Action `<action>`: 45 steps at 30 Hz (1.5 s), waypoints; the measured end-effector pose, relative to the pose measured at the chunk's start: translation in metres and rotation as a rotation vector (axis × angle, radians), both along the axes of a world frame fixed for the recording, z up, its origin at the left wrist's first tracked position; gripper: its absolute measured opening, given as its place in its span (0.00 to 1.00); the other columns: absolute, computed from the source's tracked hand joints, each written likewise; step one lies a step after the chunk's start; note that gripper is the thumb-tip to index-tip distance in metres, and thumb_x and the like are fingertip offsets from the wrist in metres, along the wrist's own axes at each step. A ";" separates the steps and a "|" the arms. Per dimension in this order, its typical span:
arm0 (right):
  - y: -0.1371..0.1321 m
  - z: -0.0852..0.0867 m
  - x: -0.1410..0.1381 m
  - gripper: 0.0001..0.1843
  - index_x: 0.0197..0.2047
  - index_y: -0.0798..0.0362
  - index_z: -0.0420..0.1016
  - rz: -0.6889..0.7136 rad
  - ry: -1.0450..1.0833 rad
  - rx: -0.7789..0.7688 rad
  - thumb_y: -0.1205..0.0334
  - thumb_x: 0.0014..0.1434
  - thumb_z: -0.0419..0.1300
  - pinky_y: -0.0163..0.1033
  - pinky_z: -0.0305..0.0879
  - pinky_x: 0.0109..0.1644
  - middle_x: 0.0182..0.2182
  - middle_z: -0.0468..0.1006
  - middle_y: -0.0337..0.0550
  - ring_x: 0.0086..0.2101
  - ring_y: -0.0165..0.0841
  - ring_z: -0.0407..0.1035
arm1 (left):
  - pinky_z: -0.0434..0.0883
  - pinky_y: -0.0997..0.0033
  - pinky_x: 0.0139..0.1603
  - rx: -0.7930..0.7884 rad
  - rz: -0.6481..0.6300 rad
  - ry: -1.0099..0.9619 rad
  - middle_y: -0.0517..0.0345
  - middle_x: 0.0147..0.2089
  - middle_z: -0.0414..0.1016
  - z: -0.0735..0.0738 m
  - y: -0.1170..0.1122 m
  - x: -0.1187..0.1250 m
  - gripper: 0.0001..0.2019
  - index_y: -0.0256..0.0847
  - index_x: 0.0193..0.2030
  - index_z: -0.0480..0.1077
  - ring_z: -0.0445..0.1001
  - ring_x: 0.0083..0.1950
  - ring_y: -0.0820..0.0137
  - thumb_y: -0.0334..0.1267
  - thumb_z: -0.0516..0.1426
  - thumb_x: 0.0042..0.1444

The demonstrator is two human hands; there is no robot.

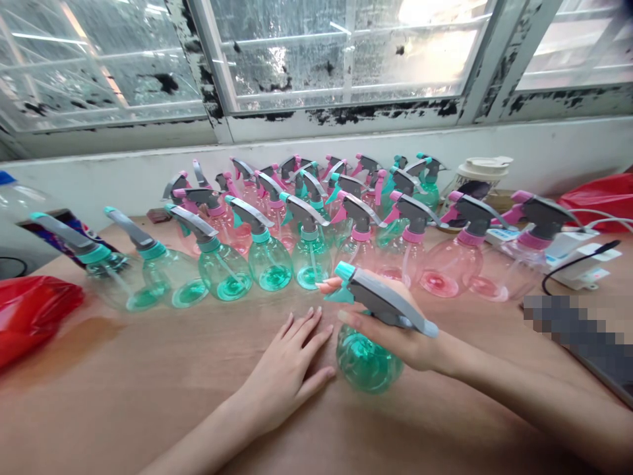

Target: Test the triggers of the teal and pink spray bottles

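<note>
My right hand [395, 323] is wrapped round the neck of a green spray bottle [368, 363], under its grey and teal trigger head. The bottle's nozzle points to the left. Flat on the table, fingers spread, my left hand [291, 363] rests just left of that bottle and holds nothing. Beyond both hands stands a front row of spray bottles, with several green ones [270, 267] on the left and several pink ones [440, 270] on the right. More spray bottles are crowded behind them, partly hidden.
Red plastic bags [34, 313] lie at the left edge and far right. A lidded cup [479, 175] stands behind the pink bottles. At the right are a white power strip [578, 264], a black cable [568, 267] and a pixelated dark flat object [583, 343]. Windows [346, 56] rise behind the table.
</note>
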State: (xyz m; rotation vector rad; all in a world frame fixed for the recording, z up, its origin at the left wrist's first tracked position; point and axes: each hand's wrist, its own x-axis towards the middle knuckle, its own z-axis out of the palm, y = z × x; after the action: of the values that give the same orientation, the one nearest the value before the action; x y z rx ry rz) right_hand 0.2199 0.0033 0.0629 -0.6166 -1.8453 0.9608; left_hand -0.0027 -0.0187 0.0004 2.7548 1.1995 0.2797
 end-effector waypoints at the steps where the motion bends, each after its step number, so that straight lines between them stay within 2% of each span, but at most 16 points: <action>1: 0.000 0.000 0.000 0.18 0.54 0.51 0.71 -0.002 -0.006 -0.003 0.65 0.61 0.59 0.38 0.74 0.38 0.38 0.79 0.45 0.44 0.38 0.75 | 0.53 0.40 0.69 0.000 0.001 -0.006 0.43 0.69 0.60 0.000 0.000 0.000 0.24 0.40 0.65 0.63 0.57 0.70 0.51 0.50 0.53 0.68; 4: 0.000 0.001 0.000 0.18 0.55 0.51 0.71 -0.011 -0.024 -0.008 0.65 0.61 0.59 0.39 0.74 0.38 0.33 0.78 0.43 0.42 0.39 0.74 | 0.53 0.40 0.69 -0.001 0.001 -0.009 0.43 0.70 0.60 0.000 -0.001 0.000 0.24 0.41 0.66 0.63 0.57 0.70 0.51 0.50 0.53 0.68; 8: 0.000 0.001 0.001 0.19 0.55 0.50 0.71 -0.002 -0.023 -0.014 0.64 0.61 0.59 0.39 0.73 0.38 0.36 0.76 0.43 0.36 0.35 0.73 | 0.54 0.40 0.69 -0.008 -0.002 -0.009 0.43 0.70 0.59 0.002 0.000 0.001 0.24 0.41 0.67 0.61 0.57 0.71 0.51 0.49 0.53 0.68; 13: 0.001 0.001 0.001 0.14 0.51 0.49 0.72 0.045 -0.009 -0.077 0.63 0.62 0.59 0.39 0.72 0.38 0.33 0.74 0.40 0.29 0.30 0.69 | 0.53 0.40 0.69 -0.009 0.001 0.004 0.43 0.70 0.59 0.004 0.000 0.002 0.24 0.41 0.67 0.61 0.57 0.71 0.52 0.49 0.53 0.68; 20: 0.000 0.003 0.001 0.08 0.45 0.49 0.70 0.068 0.001 -0.096 0.61 0.62 0.59 0.38 0.71 0.40 0.38 0.75 0.41 0.32 0.30 0.70 | 0.52 0.41 0.69 -0.008 0.002 0.033 0.42 0.72 0.56 0.001 0.000 0.000 0.26 0.39 0.69 0.59 0.55 0.72 0.52 0.49 0.53 0.69; 25: 0.000 0.004 0.000 0.02 0.38 0.51 0.71 -0.046 -0.052 0.012 0.62 0.62 0.59 0.35 0.70 0.36 0.30 0.74 0.38 0.30 0.30 0.70 | 0.53 0.40 0.69 0.002 -0.003 0.025 0.42 0.71 0.58 0.000 0.000 0.000 0.27 0.39 0.69 0.59 0.55 0.71 0.52 0.50 0.53 0.69; 32: 0.002 -0.003 0.000 0.14 0.51 0.49 0.70 0.014 0.023 -0.044 0.64 0.61 0.59 0.40 0.73 0.42 0.44 0.77 0.44 0.34 0.31 0.72 | 0.52 0.41 0.69 -0.001 0.000 0.018 0.42 0.71 0.57 0.001 0.000 0.000 0.26 0.40 0.68 0.60 0.56 0.71 0.52 0.50 0.52 0.69; 38: 0.001 -0.004 0.000 0.13 0.51 0.48 0.71 -0.010 -0.004 -0.017 0.62 0.62 0.59 0.41 0.74 0.42 0.35 0.76 0.41 0.28 0.31 0.69 | 0.53 0.40 0.69 0.003 -0.003 -0.005 0.44 0.71 0.58 0.000 0.000 -0.001 0.26 0.43 0.69 0.58 0.57 0.71 0.52 0.50 0.52 0.69; 45: 0.002 -0.003 0.000 0.14 0.51 0.49 0.71 0.001 0.013 -0.002 0.64 0.61 0.59 0.43 0.73 0.46 0.39 0.77 0.42 0.29 0.30 0.70 | 0.52 0.42 0.69 0.007 -0.001 -0.005 0.44 0.70 0.59 0.000 -0.001 0.000 0.24 0.42 0.67 0.61 0.57 0.71 0.52 0.50 0.53 0.68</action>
State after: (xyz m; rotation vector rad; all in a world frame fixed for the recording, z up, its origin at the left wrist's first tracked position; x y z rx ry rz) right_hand 0.2195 0.0056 0.0595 -0.6087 -1.8336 0.9657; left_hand -0.0031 -0.0193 0.0004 2.7585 1.1983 0.2917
